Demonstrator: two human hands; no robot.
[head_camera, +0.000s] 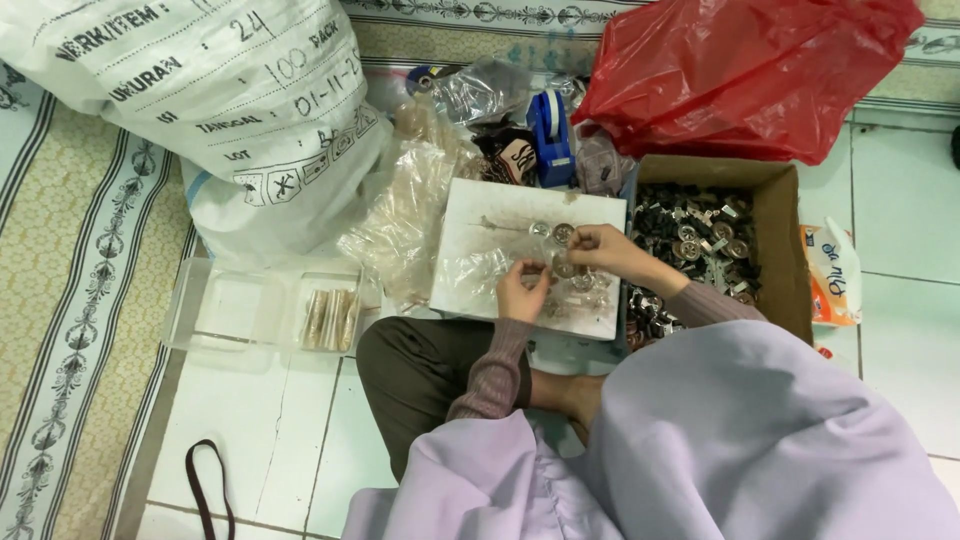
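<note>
I sit on the floor with a white board (480, 215) in front of my knees. My left hand (521, 290) pinches a small clear plastic bag (480, 268) lying on the board. My right hand (600, 250) holds a small round metal button at its fingertips, right beside the left hand. A few more round metal buttons (562, 233) lie on the board by my fingers. A brown cardboard box (775, 240) full of dark and silver metal buttons stands just right of the board.
A clear plastic tray (230, 310) with stacked metal pieces lies at left. A large white sack (220, 100) stands behind it, a red plastic bag (750, 70) at top right. A blue tape dispenser (551, 135), loose clear bags and a patterned rug (70, 300) are around.
</note>
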